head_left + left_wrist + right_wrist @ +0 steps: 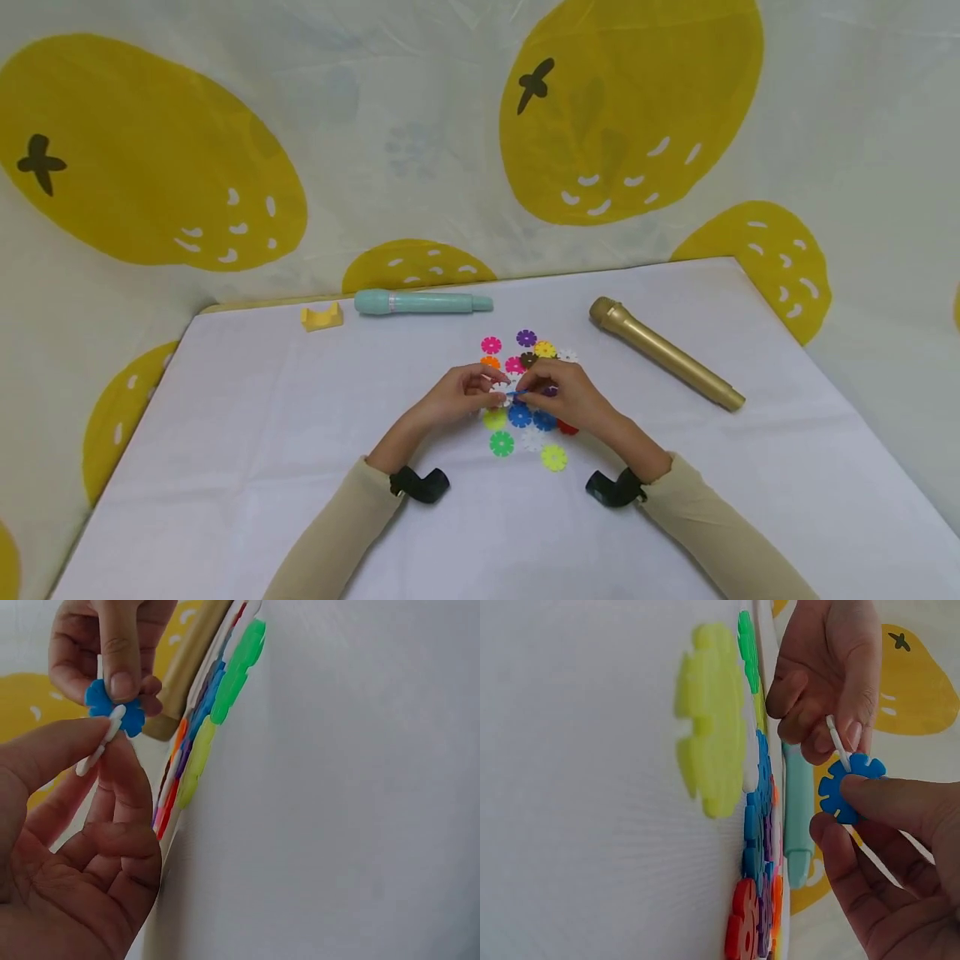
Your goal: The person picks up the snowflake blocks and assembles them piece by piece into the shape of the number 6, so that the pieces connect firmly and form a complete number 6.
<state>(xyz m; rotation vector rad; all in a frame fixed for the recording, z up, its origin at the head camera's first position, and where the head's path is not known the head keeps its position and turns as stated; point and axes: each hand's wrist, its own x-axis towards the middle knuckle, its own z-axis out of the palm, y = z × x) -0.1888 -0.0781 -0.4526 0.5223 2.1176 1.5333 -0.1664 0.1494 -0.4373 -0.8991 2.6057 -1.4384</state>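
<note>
In the head view my left hand [456, 393] and right hand [567, 393] meet above a cluster of notched plastic discs. The left hand pinches a white notched disc [117, 717] between thumb and fingers, seen edge-on in its wrist view. Between the thumb and finger of the right hand is a blue notched disc [831, 793]. The two discs meet at their rims and stand across each other; fingers partly hide how deep the notches engage. Under the hands lie loose discs, among them a green disc [502, 443], a yellow disc [554, 457] and a red disc [742, 922].
A gold microphone [667, 354] lies slanted at the right. Towards the table's back edge are a mint-green microphone [423, 302] and a small yellow stand [322, 317]. The white-covered table [247, 450] ends at a wall cloth with yellow fruit shapes.
</note>
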